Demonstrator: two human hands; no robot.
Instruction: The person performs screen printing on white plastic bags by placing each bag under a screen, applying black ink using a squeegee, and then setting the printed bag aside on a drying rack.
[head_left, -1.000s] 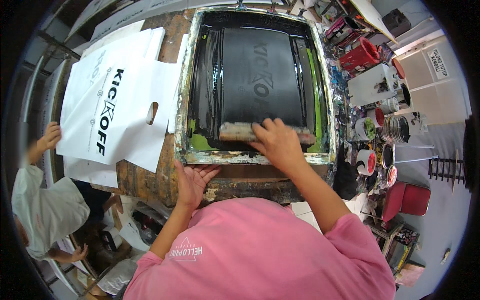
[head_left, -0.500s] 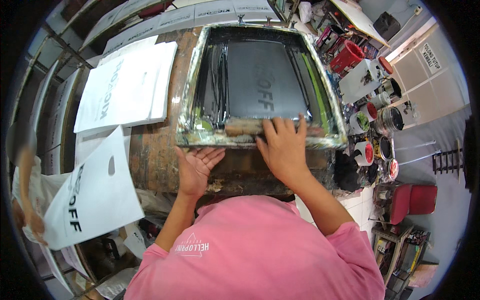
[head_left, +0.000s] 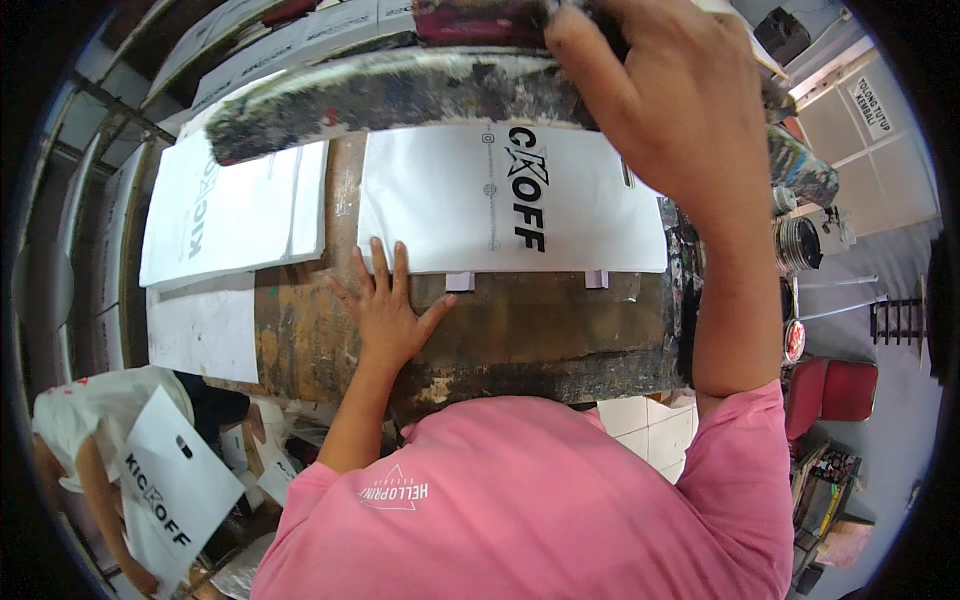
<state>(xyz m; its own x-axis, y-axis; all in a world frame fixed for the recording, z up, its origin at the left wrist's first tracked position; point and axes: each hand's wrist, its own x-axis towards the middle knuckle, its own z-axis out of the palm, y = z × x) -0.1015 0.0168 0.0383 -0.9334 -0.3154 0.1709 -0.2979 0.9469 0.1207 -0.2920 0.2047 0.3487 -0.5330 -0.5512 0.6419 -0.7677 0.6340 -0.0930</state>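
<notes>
A paint-caked screen printing frame is raised and tilted above the table, its near edge toward me. My right hand reaches up and grips this frame at its right part, thumb in sight and the other fingers mostly hidden. Below it, a white bag with black printed lettering and a handle slot lies flat. My left hand is spread open, fingertips on the bag's near edge and palm over the bare wood. Two small pale tabs sit along that edge.
Left of the bag lies a stack of printed white bags on the stained wooden table. At lower left a co-worker holds another printed bag. Paint cans stand at right, with a red chair beyond.
The screen frame has swung up from the table, uncovering the printed bag. My right hand has risen with it; my left hand now lies on the bag's edge. The co-worker's bag has moved lower.
</notes>
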